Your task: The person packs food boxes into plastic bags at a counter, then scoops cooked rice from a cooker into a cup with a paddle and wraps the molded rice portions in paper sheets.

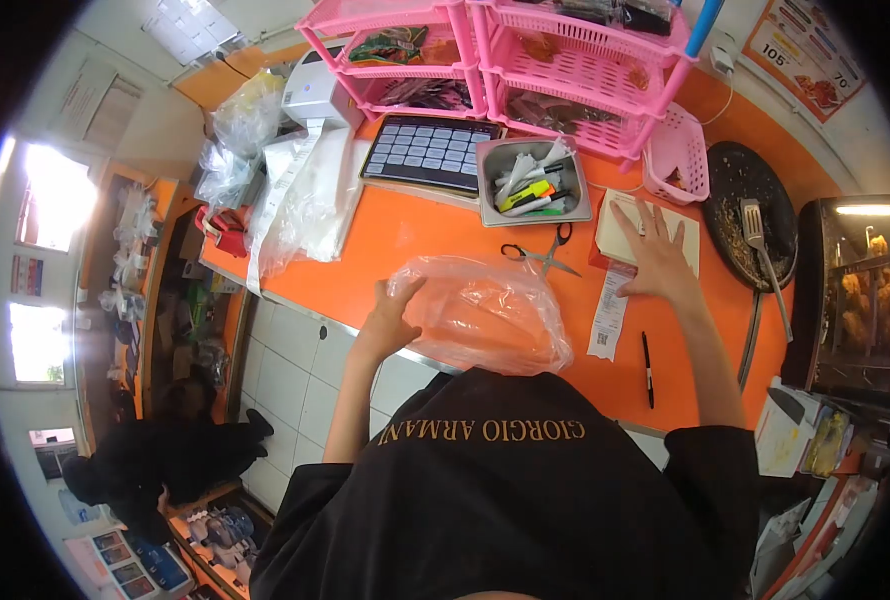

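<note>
A clear plastic bag (485, 312) lies on the orange counter in front of me. At its left edge is my left hand (390, 322), fingers curved and apart; I cannot tell whether it touches the bag. My right hand (662, 258) is spread open over a cream-topped box with a red side (613, 240) and the upper end of a printed receipt (607, 318). Whether its fingers press on the box is unclear. Scissors (543, 252) with opened blades lie between the bag and the box. A black pen (648, 370) lies below my right hand.
Behind the bag are a metal tray of markers (535, 212), a tablet (433, 150) and pink racks (575, 75). A receipt printer (317, 92) stands back left. A dark round pan (735, 215) with a spatula (765, 255) is at right. A person in black (180, 455) is at lower left.
</note>
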A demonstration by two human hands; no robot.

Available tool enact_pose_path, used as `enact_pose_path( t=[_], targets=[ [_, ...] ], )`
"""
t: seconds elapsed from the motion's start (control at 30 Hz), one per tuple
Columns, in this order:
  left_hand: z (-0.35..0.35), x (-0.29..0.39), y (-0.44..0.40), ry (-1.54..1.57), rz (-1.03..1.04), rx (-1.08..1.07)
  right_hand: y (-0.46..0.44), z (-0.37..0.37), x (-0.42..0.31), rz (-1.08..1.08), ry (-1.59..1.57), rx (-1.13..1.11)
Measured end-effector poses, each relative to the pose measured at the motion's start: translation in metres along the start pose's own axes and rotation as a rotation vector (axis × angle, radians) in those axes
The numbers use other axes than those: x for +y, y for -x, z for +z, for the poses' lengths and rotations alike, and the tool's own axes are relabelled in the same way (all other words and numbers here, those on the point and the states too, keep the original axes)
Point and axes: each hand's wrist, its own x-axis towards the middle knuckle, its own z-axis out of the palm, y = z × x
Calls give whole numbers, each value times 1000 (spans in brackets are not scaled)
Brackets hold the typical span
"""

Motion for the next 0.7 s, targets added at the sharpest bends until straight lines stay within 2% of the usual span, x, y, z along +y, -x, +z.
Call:
enact_pose_path(
  t=[0.03, 0.07, 0.13, 0.23, 0.37, 0.43, 0.5, 0.53, 0.57, 0.6, 0.63, 0.67, 0.7],
  targets=[
    [-5, 3, -2, 71, 46, -80, -2, 8, 9, 93, 254, -64],
    [-10, 7, -3, 71, 45, -86, -6, 11, 17, 95, 252, -69],
    [-17, 16, -4, 148, -29, -255, -15, 14, 30, 58, 68, -45],
    [-19, 18, -3, 148, -15, -267, -19, 11, 34, 20, 55, -103],
    [-18, 15, 0, 164, 12, -272, -8, -6, 11, 1, 5, -5],
    [-10, 8, 1, 117, 74, -177, 0, -28, -33, -213, -161, 137],
    [-7, 7, 2, 169, 58, -211, 8, -47, -93, -307, -174, 232],
    [-6, 7, 0, 222, 50, -236, 3, -44, -120, -377, -321, 141],
    [15, -21, -9, 223, 56, -239, 3, -40, -144, -446, -420, 141],
    [51, -68, -24, 307, 240, -194, 4, -37, -168, -517, -518, 134],
    [61, -81, -26, 351, 329, -166, 11, -34, -190, -591, -571, 218],
    [71, -93, -27, 394, 419, -141, 8, -4, -205, -606, -774, 180],
    [66, -89, -20, 392, 391, -156, 2, 19, -218, -609, -836, 222]
  ],
)
